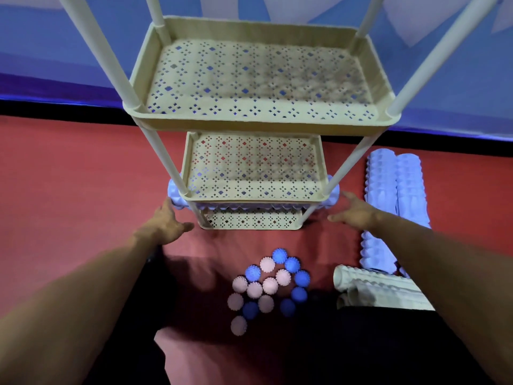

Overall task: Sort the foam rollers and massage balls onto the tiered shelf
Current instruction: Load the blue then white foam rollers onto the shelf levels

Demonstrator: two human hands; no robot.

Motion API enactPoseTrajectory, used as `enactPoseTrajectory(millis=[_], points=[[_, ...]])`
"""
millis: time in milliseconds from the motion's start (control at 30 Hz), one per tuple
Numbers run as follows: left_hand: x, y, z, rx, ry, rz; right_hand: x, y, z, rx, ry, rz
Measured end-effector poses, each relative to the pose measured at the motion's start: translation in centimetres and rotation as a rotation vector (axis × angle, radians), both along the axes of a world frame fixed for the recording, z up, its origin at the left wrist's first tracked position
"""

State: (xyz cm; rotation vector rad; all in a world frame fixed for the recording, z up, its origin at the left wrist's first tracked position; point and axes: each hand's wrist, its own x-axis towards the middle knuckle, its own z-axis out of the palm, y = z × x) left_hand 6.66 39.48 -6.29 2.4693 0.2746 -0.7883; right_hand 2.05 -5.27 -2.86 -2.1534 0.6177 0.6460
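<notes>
A cream tiered shelf (261, 122) with perforated trays stands on the red floor. A pale blue foam roller (175, 195) lies across its bottom tier, both ends sticking out past the posts. My left hand (166, 222) hovers open just beside the roller's left end. My right hand (354, 211) is open with fingers spread near the roller's right end (333, 200). Several pink and blue spiky massage balls (268, 286) cluster on the floor in front of the shelf. More pale blue rollers (395, 187) and cream rollers (372, 286) lie to the right.
A blue wall with a black baseboard (55, 107) runs behind the shelf. The upper two trays (254, 168) hold nothing. Dark clothing (333, 351) fills the bottom of the view.
</notes>
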Motion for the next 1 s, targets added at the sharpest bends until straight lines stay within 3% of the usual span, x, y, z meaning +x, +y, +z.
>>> enactPoseTrajectory(millis=[133, 267, 533, 733, 1000], points=[[-2.0, -3.2, 3.2, 0.155, 0.042, -0.131, -0.2, -4.9, 3.5, -0.155, 0.116, 0.161], [-4.7, -9.6, 4.5, 0.025, -0.001, -0.23, -3.1, -8.9, 4.8, -0.196, 0.143, 0.095], [-7.1, -22.3, 3.1, -0.157, 0.031, -0.308, -9.0, -13.4, -2.4, -0.174, 0.177, -0.136], [-7.8, -27.1, 0.0, -0.272, 0.099, -0.218, -11.4, -16.3, -14.9, -0.032, 0.128, -0.369], [-7.6, -28.4, -4.5, -0.321, 0.172, -0.123, -9.1, -14.9, -16.6, -0.152, 0.245, -0.475]])
